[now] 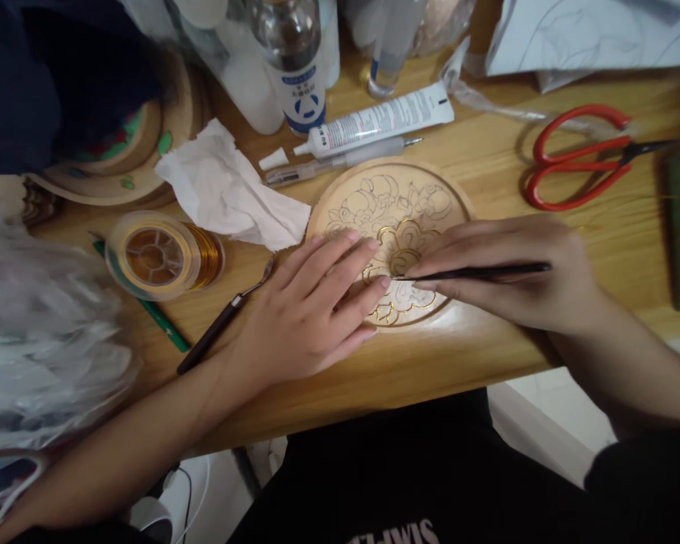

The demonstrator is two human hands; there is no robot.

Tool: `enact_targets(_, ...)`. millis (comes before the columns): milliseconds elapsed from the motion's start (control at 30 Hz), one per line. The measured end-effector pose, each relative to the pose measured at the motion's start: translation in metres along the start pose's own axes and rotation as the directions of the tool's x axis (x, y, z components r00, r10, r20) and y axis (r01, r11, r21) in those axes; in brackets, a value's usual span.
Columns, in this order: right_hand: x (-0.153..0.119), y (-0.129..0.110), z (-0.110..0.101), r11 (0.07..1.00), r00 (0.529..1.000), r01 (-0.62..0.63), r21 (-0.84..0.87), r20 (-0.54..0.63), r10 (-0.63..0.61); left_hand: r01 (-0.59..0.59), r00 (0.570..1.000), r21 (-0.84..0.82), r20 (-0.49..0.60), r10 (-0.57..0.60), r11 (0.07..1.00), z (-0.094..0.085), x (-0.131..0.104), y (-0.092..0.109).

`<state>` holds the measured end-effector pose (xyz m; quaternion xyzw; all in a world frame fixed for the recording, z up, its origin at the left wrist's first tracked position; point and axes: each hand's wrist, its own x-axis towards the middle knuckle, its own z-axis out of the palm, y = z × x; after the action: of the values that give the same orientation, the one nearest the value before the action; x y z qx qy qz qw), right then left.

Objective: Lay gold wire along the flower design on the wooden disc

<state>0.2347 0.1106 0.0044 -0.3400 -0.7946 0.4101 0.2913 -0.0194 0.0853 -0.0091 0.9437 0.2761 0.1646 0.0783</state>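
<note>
A round wooden plate [323, 208] with a drawn flower pattern lies on the table, and gold wire [416, 304] outlines some of the petals. My left hand [311, 310] rests on the plate's left part, fingers spread and palm down. From the right, my right hand [504, 272] pinches a thin dark tool [504, 270], whose tip meets the pattern close to my left index fingertip. What the tip touches is too small to make out.
Behind the plate lie a white tube [382, 119], a pen [351, 157] and a bottle [298, 72]. Red-handled scissors [583, 159] are at right. Left are a crumpled tissue [232, 185], a wire spool [159, 255], a dark-handled tool [215, 332] and a green pencil [164, 323].
</note>
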Motion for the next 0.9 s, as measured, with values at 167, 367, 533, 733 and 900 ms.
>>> enact_targets(167, -0.0002, 0.0006, 0.0007, 1.000, 1.000, 0.001, -0.006, -0.014, -0.001, 0.000, 1.000, -0.001, -0.005, 0.000, 1.000, 0.0003, 0.0001, 0.0000)
enact_targets(367, -0.0005, 0.0010, 0.0001, 1.000, 1.000, 0.010, 0.000, -0.006, -0.010, -0.002, 1.000, 0.012, -0.011, 0.002, 1.000, -0.0009, -0.0005, 0.0002)
enact_targets(533, -0.0012, 0.0020, -0.0005, 1.000, 1.000, 0.002, -0.007, -0.005, -0.002, 0.005, 1.000, 0.010, -0.008, -0.005, 1.000, -0.0001, -0.0011, -0.0003)
enact_targets(733, -0.0010, 0.0020, 0.0009, 1.000, 1.000, 0.008, -0.017, -0.008, -0.008, 0.014, 1.000, 0.007, -0.004, -0.014, 1.000, -0.0004, -0.0005, -0.0002)
enact_targets(900, -0.0020, 0.0004, -0.0001, 1.000, 1.000, 0.002, -0.016, -0.016, -0.002, 0.021, 1.000, 0.014, 0.017, -0.021, 1.000, -0.0005, -0.0010, 0.0002)
